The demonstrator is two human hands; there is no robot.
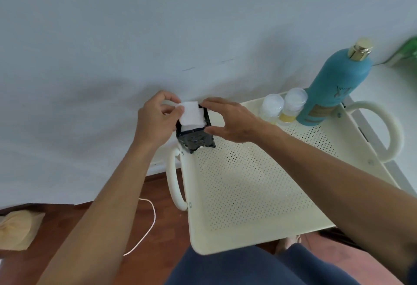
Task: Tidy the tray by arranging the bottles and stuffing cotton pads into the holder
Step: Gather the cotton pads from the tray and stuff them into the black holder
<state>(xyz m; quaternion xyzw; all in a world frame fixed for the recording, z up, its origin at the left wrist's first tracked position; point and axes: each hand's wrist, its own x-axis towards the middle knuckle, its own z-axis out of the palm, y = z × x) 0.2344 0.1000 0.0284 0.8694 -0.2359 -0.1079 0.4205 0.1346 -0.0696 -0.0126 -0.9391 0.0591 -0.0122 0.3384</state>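
So we've got the left hand pinching a white cotton pad between thumb and fingertips, feeding it down into the little black holder, which sits in the tray's corner at about 10 o'clock. The right hand is spread around the holder's other side, thumb and fingers braced on it to steady it, not carrying anything. The pad sticks up above the rim over pads already inside, so we'd guess the holder is close to full. What could go wrong: push too hard and the light holder could tip or skid toward the tray edge, since it stands right by the left handle; the pad could also fold or snag on the rim and pop back out. At 2 o'clock the tall teal bottle with a gold cap stands touching two small clear-capped bottles, looks sorted already. The cream perforated tray seems to rest on a pale stand; we can't see much of it. Plain whitish wall behind, dark wooden floor with a white cord and a tan cloth thing at 8 o'clock.
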